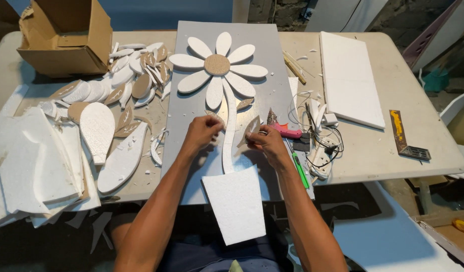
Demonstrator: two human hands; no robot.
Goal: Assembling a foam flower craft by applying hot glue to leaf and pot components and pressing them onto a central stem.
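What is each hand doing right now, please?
Left hand: pinched on a small leaf piece beside the foam stem.
Right hand: holding a leaf-shaped cutout.

Head camera, steeply downward, near table (373,151)

Left of your hands: foam sheets (35,161) and loose petal cut-outs (116,80) crowd the table; little bare surface to pass over.
Far left corner: the cardboard box (66,35) stands tall and blocks that way.
Centre: the grey board (272,65) carries the foam flower (217,65) and its stem (228,136); you have open grey strips on either side of the stem.
Right of your right hand (267,143): glue gun (285,130), green cutter (301,170) and tangled cords (320,141) lie close.
Far right: beyond the white foam slab (350,78), the table (433,136) lies open save for a metal rasp (405,138).
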